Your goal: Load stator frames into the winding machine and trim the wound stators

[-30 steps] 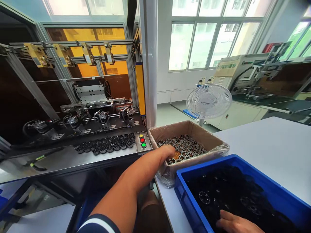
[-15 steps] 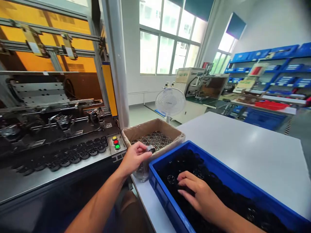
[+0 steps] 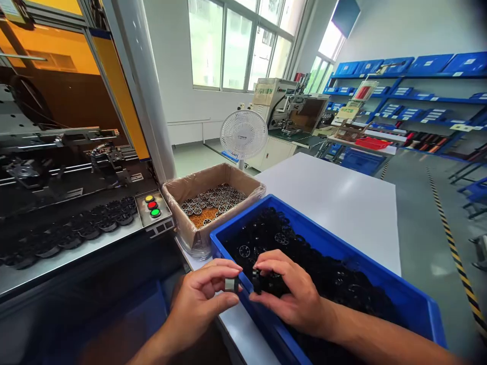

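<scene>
I have the left hand's (image 3: pixel 200 295) fingers gripping a grey part (image 3: pixel 230 284) and the right hand's (image 3: pixel 300 294) pinching a black part (image 3: pixel 256 282), the pieces just apart near the blue bin's (image 3: pixel 312 228) rim. I judge this as pairing; the next move calls for careful alignment.

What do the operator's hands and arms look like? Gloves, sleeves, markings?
Left hand and right hand: both bare, five-fingered, no gloves, rings or watch visible. The left forearm and right forearm are uncovered as far as they show; no sleeves, cables or markings seen.
</scene>
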Tool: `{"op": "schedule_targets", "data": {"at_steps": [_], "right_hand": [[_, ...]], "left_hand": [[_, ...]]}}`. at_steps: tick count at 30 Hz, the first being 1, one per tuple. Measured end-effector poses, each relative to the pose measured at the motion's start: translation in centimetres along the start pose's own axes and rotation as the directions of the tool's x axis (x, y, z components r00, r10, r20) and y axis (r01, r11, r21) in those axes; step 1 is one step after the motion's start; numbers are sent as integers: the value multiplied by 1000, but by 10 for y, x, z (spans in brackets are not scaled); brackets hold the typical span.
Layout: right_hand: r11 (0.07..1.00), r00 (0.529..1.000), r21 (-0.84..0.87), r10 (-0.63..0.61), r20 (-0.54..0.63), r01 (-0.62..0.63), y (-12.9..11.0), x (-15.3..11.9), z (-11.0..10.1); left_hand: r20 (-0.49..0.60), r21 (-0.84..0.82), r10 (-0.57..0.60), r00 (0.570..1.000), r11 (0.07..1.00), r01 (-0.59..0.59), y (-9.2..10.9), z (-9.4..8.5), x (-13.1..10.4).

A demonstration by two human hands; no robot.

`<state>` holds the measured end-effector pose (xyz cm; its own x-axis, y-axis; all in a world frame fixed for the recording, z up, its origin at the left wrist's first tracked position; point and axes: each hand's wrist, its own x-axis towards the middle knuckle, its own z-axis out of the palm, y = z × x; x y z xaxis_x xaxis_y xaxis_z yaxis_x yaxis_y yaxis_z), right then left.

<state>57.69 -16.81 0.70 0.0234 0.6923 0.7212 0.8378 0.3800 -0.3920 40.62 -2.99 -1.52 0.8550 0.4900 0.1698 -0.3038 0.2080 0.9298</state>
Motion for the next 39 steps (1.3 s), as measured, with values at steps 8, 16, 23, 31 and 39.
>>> {"op": "schedule_targets", "data": {"at_steps": [8, 16, 23, 31, 39], "right_hand": [[999, 999, -14, -33, 31, 34, -4, 0, 0], [999, 999, -4, -54, 10, 54, -3, -3, 4], [996, 996, -15, -91, 0, 91, -5, -4, 5], [994, 993, -15, -112, 46, 112, -6, 0, 1], [988, 988, -40, -151, 20, 152, -3, 0, 1]], "left_hand": [[-80, 172, -73, 994, 981, 86, -6, 2, -3], [-47, -50, -216, 975, 976, 214, -10, 17, 0], [-60, -49, -187, 980, 982, 184, -13, 22, 0], [-66, -99, -183, 981, 980, 176, -12, 21, -3], [-57, -125, -229, 972, 967, 221, -9, 22, -2]]}}
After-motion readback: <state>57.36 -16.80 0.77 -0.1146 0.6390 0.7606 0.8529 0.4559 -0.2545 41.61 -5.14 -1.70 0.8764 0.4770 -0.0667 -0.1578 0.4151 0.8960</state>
